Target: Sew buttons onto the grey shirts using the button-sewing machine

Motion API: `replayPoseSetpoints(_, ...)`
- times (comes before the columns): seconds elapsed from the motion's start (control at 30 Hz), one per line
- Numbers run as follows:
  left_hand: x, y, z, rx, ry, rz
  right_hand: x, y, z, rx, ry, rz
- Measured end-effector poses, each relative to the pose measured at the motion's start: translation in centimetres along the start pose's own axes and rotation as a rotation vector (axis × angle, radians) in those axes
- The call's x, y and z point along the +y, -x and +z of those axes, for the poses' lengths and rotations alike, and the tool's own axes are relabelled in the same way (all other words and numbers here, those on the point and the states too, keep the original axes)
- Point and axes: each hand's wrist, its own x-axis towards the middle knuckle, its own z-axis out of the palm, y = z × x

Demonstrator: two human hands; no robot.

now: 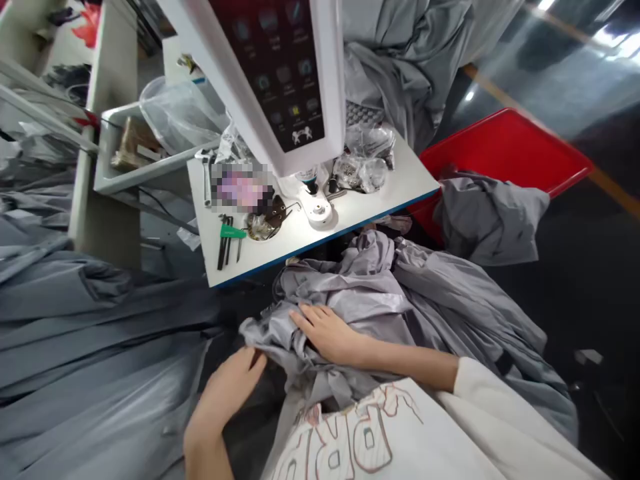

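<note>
A heap of crumpled grey fabric (345, 287) lies across my lap, below the table edge. My left hand (233, 383) is at the left end of this fabric, closed on its edge; the fingertips are partly hidden beneath the folds. On top of the bunched cloth rests my right hand (333, 333), its fingers stretched out and slightly apart, pressing on the folds.
Ahead is a white table (350, 217) with hex keys in a green holder (233, 231), a wrench (207, 177) and plastic bags. A white-framed screen panel (333, 73) overhangs it. More grey fabric (100, 360) lies left; a red bin (505, 150) stands right.
</note>
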Motion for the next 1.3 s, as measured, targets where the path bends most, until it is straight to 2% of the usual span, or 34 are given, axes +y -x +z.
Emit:
replayPoseSetpoints(0.03,0.1,0.4,-0.7,0.058,-0.001,-0.031,0.1,0.3,0.0,0.005,-0.024,0.012)
replayPoseSetpoints(0.1,1.4,0.7,-1.9,0.239,0.024,-0.001,0.6,1.2,-1.5,0.035,-0.081,0.031)
replayPoseSetpoints(0.17,3.7,0.1,-2.5,0.368,0.069,0.177,1.7,2.3,-4.1,0.088,-0.115,0.094)
replayPoseSetpoints(0.23,6.0,-1.7,-2.5,0.334,0.096,0.382,3.6,3.5,-6.2,0.154,-0.086,0.226)
replayPoseSetpoints(0.3,7.5,-4.5,-2.0,0.280,0.081,0.495,6.2,4.8,-7.1,0.189,-0.018,0.388)
replayPoseSetpoints(0.4,7.9,-9.6,-0.5,0.136,0.098,0.528,10.1,6.4,-6.4,0.155,0.004,0.580)
replayPoseSetpoints(0.47,7.7,-12.1,0.2,-0.010,0.130,0.519,11.8,7.1,-5.8,0.142,-0.067,0.618)
replayPoseSetpoints(0.53,7.6,-13.1,0.3,-0.056,0.131,0.500,12.1,7.5,-6.1,0.262,-0.137,0.585)
replayPoseSetpoints(0.57,7.7,-13.0,0.1,-0.001,0.126,0.493,11.8,7.6,-6.7,0.363,-0.165,0.547)
replayPoseSetpoints(0.63,8.2,-11.6,-1.0,0.233,0.125,0.529,10.5,7.9,-8.9,0.580,-0.210,0.443)
replayPoseSetpoints(0.67,8.5,-10.5,-1.7,0.354,0.134,0.581,9.7,8.0,-10.2,0.643,-0.239,0.373)
replayPoseSetpoints(0.7,8.8,-9.2,-2.5,0.425,0.146,0.667,8.8,8.2,-11.6,0.656,-0.277,0.286)
replayPoseSetpoints(0.73,9.1,-8.0,-3.3,0.411,0.162,0.776,7.9,8.3,-12.8,0.621,-0.322,0.194)
replayPoseSetpoints(0.77,9.3,-6.9,-4.1,0.302,0.180,0.894,7.1,8.5,-13.8,0.554,-0.362,0.104)
replayPoseSetpoints(0.83,9.7,-5.2,-5.2,-0.067,0.242,1.066,6.0,8.6,-14.9,0.319,-0.413,-0.025)
replayPoseSetpoints(0.87,9.9,-4.7,-5.5,-0.242,0.265,1.089,5.7,8.6,-14.9,0.172,-0.423,-0.056)
replayPoseSetpoints(0.9,10.1,-4.4,-5.6,-0.365,0.269,1.059,5.6,8.5,-14.7,0.016,-0.427,-0.070)
replayPoseSetpoints(0.93,10.4,-4.2,-5.5,-0.427,0.246,0.984,5.7,8.4,-14.3,-0.139,-0.433,-0.068)
replayPoseSetpoints(1.0,10.9,-4.1,-5.0,-0.421,0.122,0.783,6.2,8.2,-13.2,-0.400,-0.463,-0.037)
replayPoseSetpoints(1.07,11.5,-4.0,-4.5,-0.363,-0.045,0.642,6.9,7.9,-12.4,-0.515,-0.506,0.045)
replayPoseSetpoints(1.1,11.7,-3.9,-4.4,-0.338,-0.117,0.609,7.3,7.7,-12.2,-0.500,-0.517,0.122)
replayPoseSetpoints(1.2,11.9,-3.3,-4.2,-0.315,-0.254,0.595,8.2,7.4,-12.1,-0.320,-0.500,0.377)
replayPoseSetpoints(1.23,11.9,-3.0,-4.3,-0.322,-0.278,0.616,8.4,7.4,-12.1,-0.297,-0.493,0.416)
replayPoseSetpoints(1.3,11.7,-2.5,-4.4,-0.332,-0.297,0.702,8.7,7.5,-12.1,-0.341,-0.494,0.382)
